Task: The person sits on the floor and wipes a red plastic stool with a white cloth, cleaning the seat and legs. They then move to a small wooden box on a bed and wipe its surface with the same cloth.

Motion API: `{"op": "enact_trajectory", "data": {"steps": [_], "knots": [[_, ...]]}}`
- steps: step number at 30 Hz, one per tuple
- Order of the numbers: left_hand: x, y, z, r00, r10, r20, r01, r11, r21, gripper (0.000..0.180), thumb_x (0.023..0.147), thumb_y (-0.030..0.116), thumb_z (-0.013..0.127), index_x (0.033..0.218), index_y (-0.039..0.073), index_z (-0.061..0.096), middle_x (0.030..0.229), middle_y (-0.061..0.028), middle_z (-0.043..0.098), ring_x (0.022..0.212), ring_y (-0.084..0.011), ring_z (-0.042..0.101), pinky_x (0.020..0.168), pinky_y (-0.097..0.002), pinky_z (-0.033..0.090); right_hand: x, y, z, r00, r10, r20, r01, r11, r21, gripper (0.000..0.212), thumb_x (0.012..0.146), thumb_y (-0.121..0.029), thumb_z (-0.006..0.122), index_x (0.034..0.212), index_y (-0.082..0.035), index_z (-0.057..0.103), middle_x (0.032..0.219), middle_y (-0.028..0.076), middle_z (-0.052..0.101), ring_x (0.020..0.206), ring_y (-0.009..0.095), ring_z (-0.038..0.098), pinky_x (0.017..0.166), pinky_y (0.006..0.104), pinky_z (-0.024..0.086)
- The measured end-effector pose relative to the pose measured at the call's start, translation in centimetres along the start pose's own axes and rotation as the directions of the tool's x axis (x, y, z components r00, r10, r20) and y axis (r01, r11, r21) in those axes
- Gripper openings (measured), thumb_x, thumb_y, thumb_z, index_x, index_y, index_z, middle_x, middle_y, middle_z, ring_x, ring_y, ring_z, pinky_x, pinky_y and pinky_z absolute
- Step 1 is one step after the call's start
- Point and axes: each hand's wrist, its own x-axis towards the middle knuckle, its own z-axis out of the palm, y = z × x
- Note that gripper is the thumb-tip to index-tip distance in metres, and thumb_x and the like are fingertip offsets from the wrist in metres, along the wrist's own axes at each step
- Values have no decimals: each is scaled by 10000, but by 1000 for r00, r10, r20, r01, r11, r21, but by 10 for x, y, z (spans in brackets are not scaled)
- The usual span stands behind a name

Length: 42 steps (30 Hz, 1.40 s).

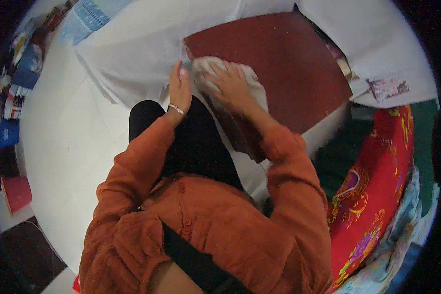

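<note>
My right hand point(232, 88) lies flat with its fingers stretched out on a cream, fluffy cloth point(258, 83). The cloth is spread over the near left corner of a reddish-brown flat-topped piece of furniture point(299, 63), and part of it hangs past the edge. My left hand point(181, 90), with a bracelet at the wrist, is held edge-on just left of the cloth, above my knees. Its fingers are extended and nothing shows in it. A gap separates it from the cloth.
White sheets point(132, 63) drape behind and left of the brown top; another white cover point(377, 49) lies at the far right. A red flowered fabric point(372, 196) is close on my right. At the left stand a red bin-like container point(17, 193) and assorted items above pale floor tiles point(59, 147).
</note>
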Motion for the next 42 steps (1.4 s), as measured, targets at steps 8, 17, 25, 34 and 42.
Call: {"op": "enact_trajectory", "data": {"steps": [8,17,25,34,42], "knots": [[-15,2,-36,993,88,76,-95,992,86,393,971,247,377,1261,-8,449,1224,-201,488,1142,-310,473,988,-372,350,-114,-39,-71,967,28,253,-37,999,32,539,765,-228,647,1284,-216,500,1437,71,316,1301,377,277,1057,538,212],[-17,-2,-29,993,68,96,-67,998,-12,414,972,228,391,1309,-13,384,1269,-198,451,1175,-296,465,996,-364,356,82,30,39,998,40,-45,-43,997,-67,452,879,-402,483,1303,-246,481,1388,62,400,1278,349,329,1059,536,199],[-7,-6,-11,984,10,178,-38,988,152,562,972,346,364,1341,-74,308,1350,-252,372,1256,-373,363,1058,-388,266,103,99,37,997,17,78,4,965,-262,426,893,-452,441,1233,-228,565,1414,43,375,1310,319,292,1082,511,170],[-23,-26,57,954,-206,216,203,978,39,726,949,432,370,1402,-77,118,1451,-289,145,1357,-393,154,1106,-392,134,-59,90,-8,922,382,-68,-383,870,-311,426,853,-345,529,1268,-251,530,1436,49,336,1312,354,282,1050,565,197],[-39,12,97,991,-45,124,12,967,255,713,937,377,413,1427,-19,78,1461,-301,13,1368,-422,23,1099,-477,58,-126,60,-58,920,391,-41,-390,895,-219,473,858,-373,524,1299,-207,489,1423,56,355,1275,368,329,1051,565,203]]}}
